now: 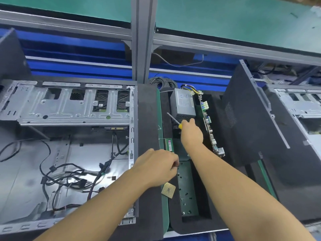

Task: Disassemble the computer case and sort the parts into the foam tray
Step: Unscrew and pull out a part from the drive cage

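The computer case, a grey metal chassis lying on its side with the cover off and black cables loose on its floor, sits just left of the black foam tray. At the tray's far end a grey power supply stands with a motherboard set on edge at its right. A green memory stick stands in a slot by the tray's left edge, a gold processor chip lies tilted on the near left rim, and small screws lie in the tray's near green-floored pocket

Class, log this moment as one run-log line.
right hand: grips yellow-handled screwdriver | left hand: fingers curled over black foam tray, grasp unclear | grey power supply: in tray
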### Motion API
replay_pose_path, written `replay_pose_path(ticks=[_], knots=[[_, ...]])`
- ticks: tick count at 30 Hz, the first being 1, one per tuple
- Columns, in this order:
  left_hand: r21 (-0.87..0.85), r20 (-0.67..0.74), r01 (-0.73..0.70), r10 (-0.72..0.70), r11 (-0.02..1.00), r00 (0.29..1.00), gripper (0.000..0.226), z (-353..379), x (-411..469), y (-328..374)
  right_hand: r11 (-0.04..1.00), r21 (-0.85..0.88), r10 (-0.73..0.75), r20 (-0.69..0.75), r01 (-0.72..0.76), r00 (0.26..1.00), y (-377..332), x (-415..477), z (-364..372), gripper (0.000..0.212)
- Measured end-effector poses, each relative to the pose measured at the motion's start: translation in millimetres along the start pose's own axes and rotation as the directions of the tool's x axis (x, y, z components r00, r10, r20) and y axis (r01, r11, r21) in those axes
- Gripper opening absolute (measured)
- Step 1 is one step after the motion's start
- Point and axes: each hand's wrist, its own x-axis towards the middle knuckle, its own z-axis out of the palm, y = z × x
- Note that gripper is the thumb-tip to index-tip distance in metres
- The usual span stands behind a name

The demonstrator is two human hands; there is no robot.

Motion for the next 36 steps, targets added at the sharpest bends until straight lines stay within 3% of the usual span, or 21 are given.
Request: replay_pose_path(ticks=[8,11,13,16,20,22,25,27,29,32,36], knots=[[0.008,0.003,-0.020,0.020,1.000,1.000,0.026,3,1,-1,0.971,0.236,-0.013,0.181,-0.031,0.983,9,5,28,0.073],[-0.023,-0.024,-0.028,0.027,0.999,0.999,0.027,1,2,-1,0.973,0.230,-0.019,0.077,0.001,0.997,12,-6,21,0.061],[-0.107,-0.073,-0.061,0.053,0.992,0.996,0.026,-4,-1,1,0.953,0.302,0.009,-0.062,0.010,0.998,12,-19,14,0.033],[-0.298,-0.212,-0.134,0.072,0.945,0.975,0.024,-16,-13,3,0.815,0.580,0.109,-0.151,-0.001,0.983,4,-43,-3,0.002],[-0.429,-0.400,-0.223,0.037,0.875,0.916,0.023,-39,-37,-8,0.517,0.853,0.118,-0.156,0.073,0.981,-16,-80,-42,0.009],[-0.458,-0.424,-0.194,-0.022,0.867,0.905,0.022,-48,-53,-21,0.377,0.920,0.051,-0.136,0.107,0.989,-31,-100,-63,0.013],[-0.543,-0.360,-0.001,-0.232,0.840,0.904,0.018,-54,-76,-49,0.303,0.943,-0.186,-0.078,0.133,0.979,-54,-128,-87,0.011],[-0.627,-0.309,0.111,-0.376,0.771,0.874,0.014,-56,-93,-72,0.222,0.974,-0.329,0.027,0.049,0.944,-72,-144,-97,0.023],[-0.752,-0.258,0.124,-0.462,0.647,0.848,0.014,-58,-113,-95,0.161,0.984,-0.434,0.134,-0.070,0.891,-93,-158,-105,0.029],[-0.926,-0.162,0.037,-0.484,0.375,0.860,0.019,-65,-139,-120,0.204,0.975,-0.509,0.186,-0.092,0.840,-126,-173,-116,0.026],[-0.991,-0.133,-0.118,-0.375,0.062,0.917,0.039,-79,-152,-133,0.299,0.954,-0.504,0.145,0.015,0.851,-164,-186,-120,0.015]])
